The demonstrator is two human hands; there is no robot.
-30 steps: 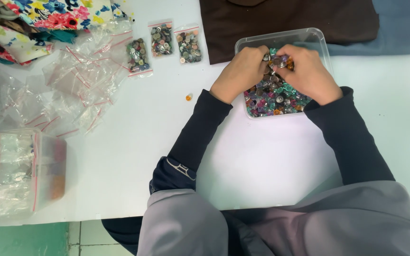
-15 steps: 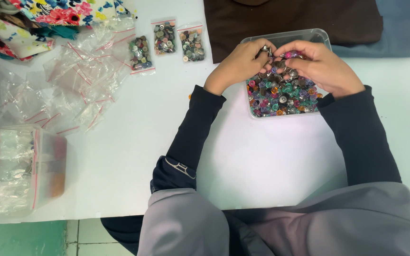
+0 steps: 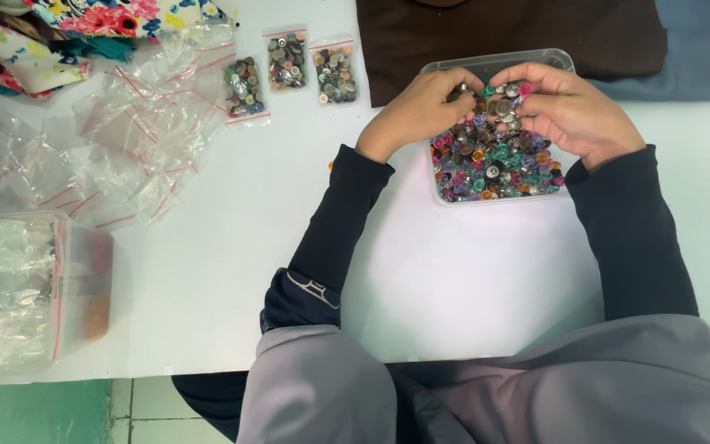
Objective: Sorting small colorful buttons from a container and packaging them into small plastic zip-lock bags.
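- White table [image 3: 207, 271] carries a clear tray [image 3: 499, 64] of mixed buttons [image 3: 495, 164], straight ahead, long axis running left-right
- Left hand [image 3: 417, 111] and right hand [image 3: 573, 107] curl over the tray's far half, equally near, fingertips pinching buttons

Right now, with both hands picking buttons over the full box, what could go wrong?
1. The clear box is heaped with buttons; the left hand or right hand could flick some out onto the white table.
2. Stray buttons may be overlooked: one small one already lies loose beside the filled bags.
3. The empty bags lie in a loose pile and could slide.
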